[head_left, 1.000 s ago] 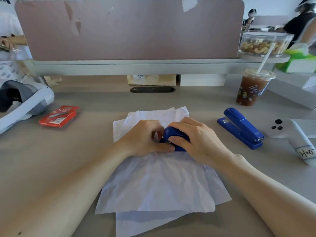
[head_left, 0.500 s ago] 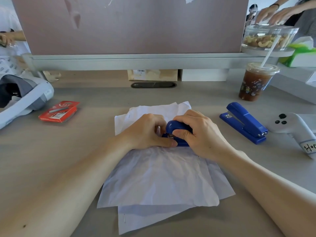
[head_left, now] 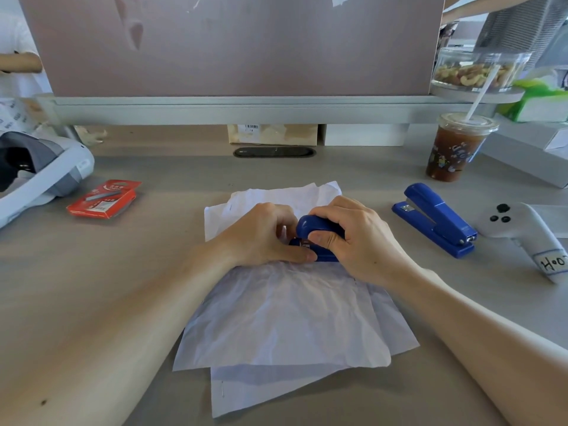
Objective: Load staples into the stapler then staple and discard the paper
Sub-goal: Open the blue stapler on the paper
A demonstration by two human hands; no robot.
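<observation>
Two hands meet over a small blue stapler point(head_left: 319, 233) near the middle of the worktop point(head_left: 123, 287), and between them they hide most of it: only its rounded top and a strip of its base show. The right hand point(head_left: 353, 238) has its grip clamped on the stapler from above and from the right. The left hand point(head_left: 261, 238) curls at its left end, thumb laid along the base; what its fingertips pinch there cannot be made out. The stapler's long axis runs roughly left to right, its rounded end toward the left hand. It sits on crumpled white paper point(head_left: 285, 321), several overlapping sheets reaching toward the worktop's near edge. A red staple box point(head_left: 103, 199) lies toward the left edge, a second, larger blue stapler point(head_left: 436, 219) toward the right edge.
</observation>
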